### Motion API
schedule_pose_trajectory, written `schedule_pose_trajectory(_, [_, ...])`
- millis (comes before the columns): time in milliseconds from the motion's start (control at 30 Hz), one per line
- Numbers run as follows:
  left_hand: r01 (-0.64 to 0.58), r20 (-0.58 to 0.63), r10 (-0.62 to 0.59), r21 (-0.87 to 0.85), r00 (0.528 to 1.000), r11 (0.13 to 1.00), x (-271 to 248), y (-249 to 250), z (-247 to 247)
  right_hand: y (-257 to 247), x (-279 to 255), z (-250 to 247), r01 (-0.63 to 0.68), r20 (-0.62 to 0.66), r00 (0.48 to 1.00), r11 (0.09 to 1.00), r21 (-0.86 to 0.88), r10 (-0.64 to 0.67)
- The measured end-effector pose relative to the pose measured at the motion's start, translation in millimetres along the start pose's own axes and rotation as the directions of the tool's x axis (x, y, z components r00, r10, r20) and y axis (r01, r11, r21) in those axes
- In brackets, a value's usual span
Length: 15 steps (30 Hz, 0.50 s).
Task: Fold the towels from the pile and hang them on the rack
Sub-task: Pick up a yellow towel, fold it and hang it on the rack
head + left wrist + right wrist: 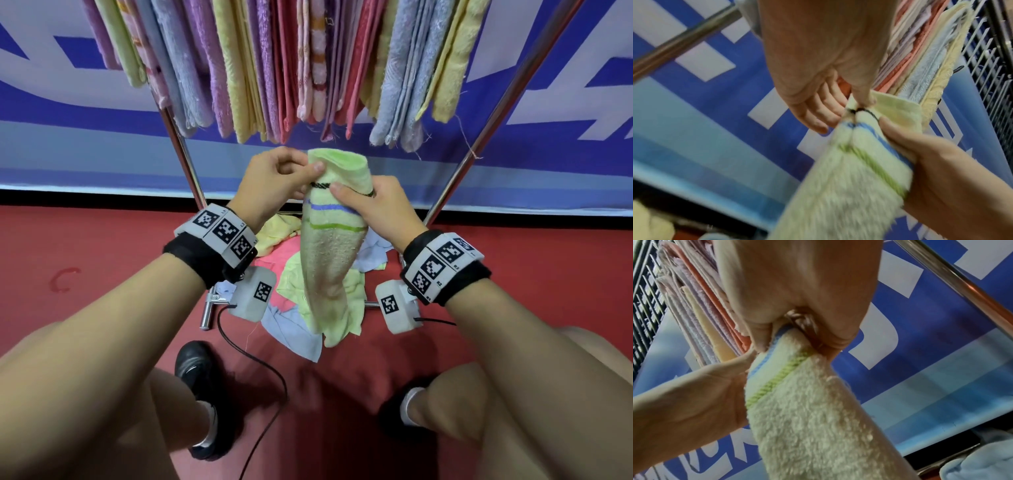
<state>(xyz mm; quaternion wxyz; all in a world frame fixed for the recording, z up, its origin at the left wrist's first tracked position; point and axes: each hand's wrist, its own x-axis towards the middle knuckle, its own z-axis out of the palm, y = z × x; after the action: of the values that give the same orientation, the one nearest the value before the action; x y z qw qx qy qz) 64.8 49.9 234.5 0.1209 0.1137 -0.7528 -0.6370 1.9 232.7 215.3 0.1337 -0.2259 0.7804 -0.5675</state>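
Pale green terry towel [329, 260] with blue and green stripes hangs folded lengthwise, held up just below the row of coloured folded towels [274, 68] on the metal rack [181, 147]. Left hand [274, 181] pinches the top edge of this towel between thumb and fingers, beside a thin black line woven across it. Right hand [380, 209] grips the striped part, its fingers curled round the cloth and its thumb on the front. Below the held towel, a loose pile of yellow, pink, green and light blue towels [291, 274] lies on the red floor [85, 274], between the rack's legs.
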Motion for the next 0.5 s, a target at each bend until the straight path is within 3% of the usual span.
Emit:
schedule_pose_trajectory(100, [0.02,-0.121,-0.019,0.004,0.992,1.0,-9,-11,14,-7,-2,2,0.013,-0.083,0.997,0.998,0.057,-0.008])
schedule_pose_trajectory(200, [-0.04,-0.097,0.056,0.16,0.994,0.986,-18,-17,22,-8,-2,1,-0.004,-0.128,0.992,0.996,0.093,0.016])
schedule_pose_trajectory(300, [-0.018,-0.092,0.041,0.235,0.995,0.972,-17,-23,24,-6,-1,2,-0.026,-0.152,0.988,0.996,0.089,0.04])
schedule_pose_trajectory(500, [-0.006,-0.077,0.022,0.204,0.997,0.979,-16,-25,27,-4,-2,3,-0.049,-0.194,0.978,0.991,0.123,0.073])
